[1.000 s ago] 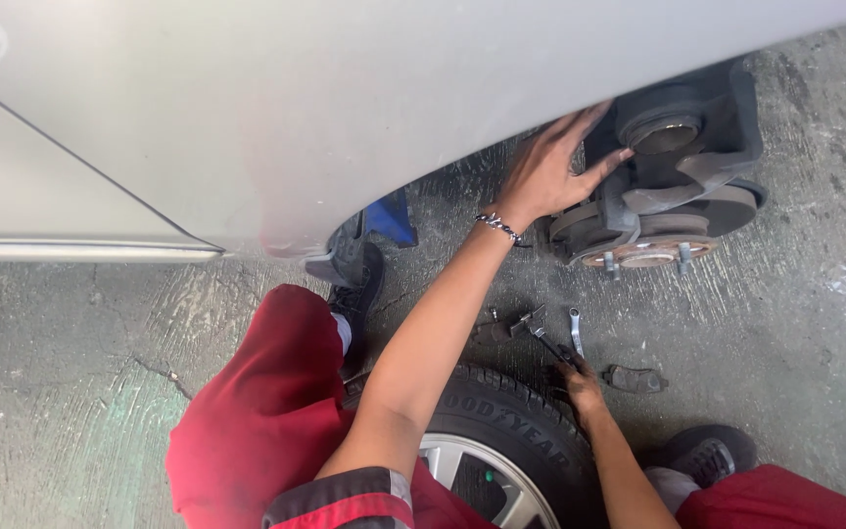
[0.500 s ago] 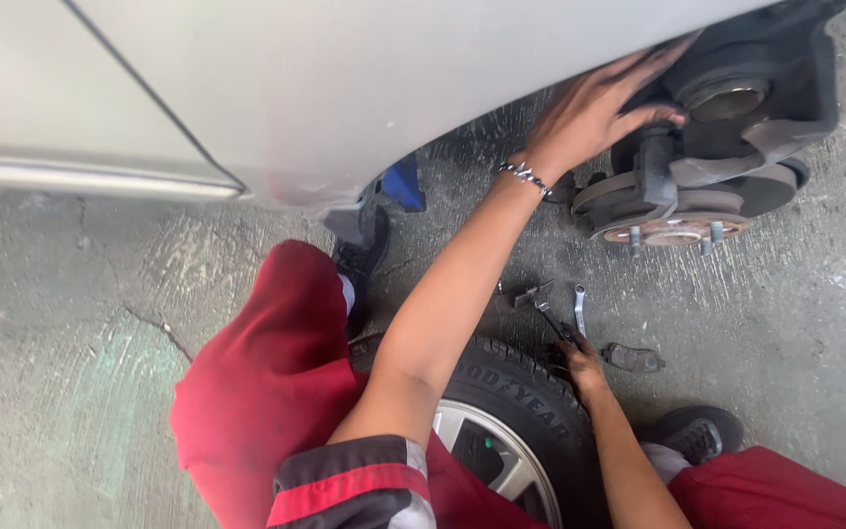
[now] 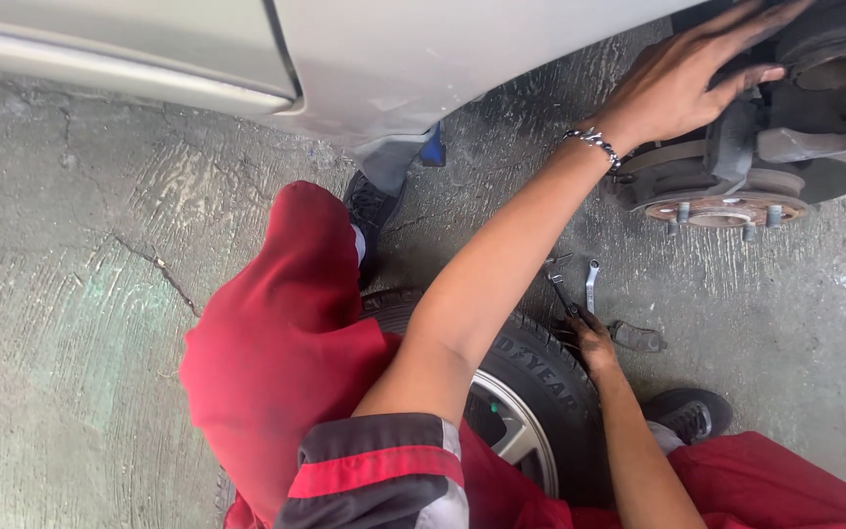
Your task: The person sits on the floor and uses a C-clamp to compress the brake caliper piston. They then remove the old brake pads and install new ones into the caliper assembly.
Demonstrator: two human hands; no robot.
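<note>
My left hand point(image 3: 682, 83) lies flat with fingers spread on the dark brake caliper point(image 3: 736, 137) of a bare wheel hub point(image 3: 727, 208) with its studs showing. A bead bracelet circles that wrist. My right hand point(image 3: 594, 343) is down on the concrete beside the tyre. Its knuckles face me and its fingers curl at the end of a dark wrench point(image 3: 560, 292). A shiny small spanner point(image 3: 590, 282) lies just beyond it, and a flat dark brake pad point(image 3: 636, 337) lies to its right.
I sit on a removed wheel point(image 3: 531, 392) lying flat, in red trousers with black shoes point(image 3: 692, 411). A silver car body point(image 3: 394, 49) hangs over the top of the view. The floor is rough, cracked concrete point(image 3: 80, 294).
The view has shifted left and closer. My left hand has slid further up across the caliper toward the hub. My right hand stays by the tools on the ground.
</note>
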